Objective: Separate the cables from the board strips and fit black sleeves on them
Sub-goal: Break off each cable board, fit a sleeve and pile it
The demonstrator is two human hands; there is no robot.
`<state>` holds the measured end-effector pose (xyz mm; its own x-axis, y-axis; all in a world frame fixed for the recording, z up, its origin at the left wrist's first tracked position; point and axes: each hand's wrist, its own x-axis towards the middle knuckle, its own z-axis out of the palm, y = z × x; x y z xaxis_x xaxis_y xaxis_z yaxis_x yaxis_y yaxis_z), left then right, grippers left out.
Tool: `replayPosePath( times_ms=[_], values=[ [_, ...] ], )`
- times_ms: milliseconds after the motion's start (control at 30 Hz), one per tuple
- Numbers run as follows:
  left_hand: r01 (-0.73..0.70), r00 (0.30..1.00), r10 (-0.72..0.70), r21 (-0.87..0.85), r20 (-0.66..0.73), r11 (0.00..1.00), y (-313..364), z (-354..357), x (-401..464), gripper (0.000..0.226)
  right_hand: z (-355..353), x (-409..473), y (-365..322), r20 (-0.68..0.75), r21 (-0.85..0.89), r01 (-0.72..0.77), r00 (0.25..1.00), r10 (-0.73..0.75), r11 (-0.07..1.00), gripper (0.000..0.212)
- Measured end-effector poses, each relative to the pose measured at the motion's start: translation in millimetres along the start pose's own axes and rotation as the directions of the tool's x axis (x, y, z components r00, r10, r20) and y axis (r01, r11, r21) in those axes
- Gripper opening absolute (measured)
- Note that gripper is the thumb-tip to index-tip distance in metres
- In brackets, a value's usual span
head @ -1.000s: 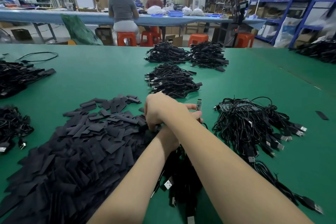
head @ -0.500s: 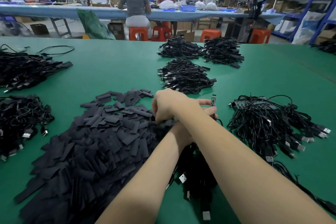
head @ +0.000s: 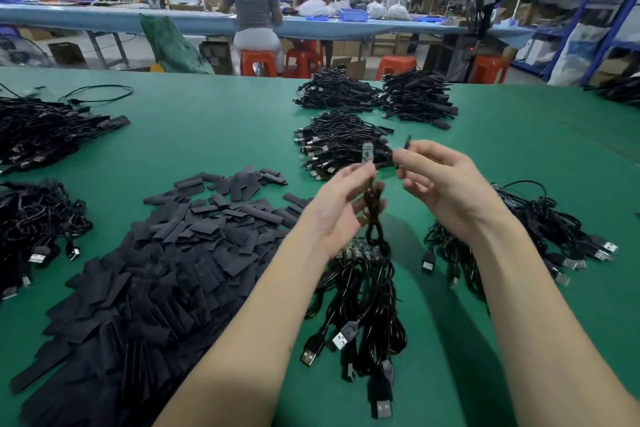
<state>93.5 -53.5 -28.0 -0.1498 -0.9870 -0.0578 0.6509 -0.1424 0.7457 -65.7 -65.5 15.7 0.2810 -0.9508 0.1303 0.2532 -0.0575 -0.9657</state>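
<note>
My left hand (head: 341, 208) is raised above the green table (head: 214, 135) and pinches a black cable (head: 375, 218) whose small circuit board end (head: 367, 153) points up. My right hand (head: 440, 184) is just to its right and pinches a flat black sleeve (head: 403, 152) between thumb and fingers, a short gap from the board end. The cable hangs down to a bundle of cables on a board strip (head: 360, 250) below my hands. A big heap of black sleeves (head: 156, 270) lies at the left front.
Piles of black USB cables lie around: one at my right (head: 540, 229), three at the back centre (head: 339, 142), others at the left (head: 38, 218) and far left (head: 45, 128). Beyond the table two people sit on orange stools at a blue bench; shelving stands at the right.
My arms were crossed, with my right hand reaching into the sleeve heap. They are now uncrossed and raised, the right hand holding a sleeve next to the cable's board end.
</note>
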Motion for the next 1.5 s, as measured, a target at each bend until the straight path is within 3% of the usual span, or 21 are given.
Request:
replayPosePath(
  times_ms=[100,167,267,333,433,800,1133,1500],
  values=[
    [0.007,0.999,-0.010,-0.087,-0.032,0.996,15,-3,0,0.015,-12,-9,15,-0.137,0.162,-0.056,0.987,0.079,0.985,0.030],
    [-0.011,0.996,0.007,-0.049,-0.085,0.999,28,-3,-1,0.008,-12,-9,23,-0.195,0.211,-0.068,0.975,0.110,0.975,0.043],
    [-0.050,0.991,0.077,0.238,-0.106,0.970,48,-6,-4,0.015,-4,-8,30,-0.163,0.290,-0.064,0.980,0.115,0.955,0.041],
    [-0.050,0.994,0.089,0.480,-0.058,0.876,56,-8,-9,0.019,1,-9,35,-0.137,0.347,-0.054,0.985,0.107,0.936,0.035],
    [-0.004,0.999,0.023,0.619,-0.023,0.785,58,-10,-14,0.020,3,-9,39,-0.141,0.362,-0.020,0.987,0.076,0.932,0.029],
    [0.015,1.000,-0.027,0.632,0.009,0.774,49,-15,-9,0.023,5,-13,38,-0.161,0.156,0.007,0.987,0.019,0.988,0.018],
    [-0.016,0.997,-0.037,0.653,0.067,0.757,48,-18,-10,0.028,6,-12,41,-0.177,0.128,0.039,0.984,-0.016,0.991,0.016],
    [-0.045,0.987,-0.070,0.677,0.142,0.735,54,-24,-13,0.029,3,-13,41,-0.068,0.126,0.009,0.998,0.000,0.992,0.030]
  ],
)
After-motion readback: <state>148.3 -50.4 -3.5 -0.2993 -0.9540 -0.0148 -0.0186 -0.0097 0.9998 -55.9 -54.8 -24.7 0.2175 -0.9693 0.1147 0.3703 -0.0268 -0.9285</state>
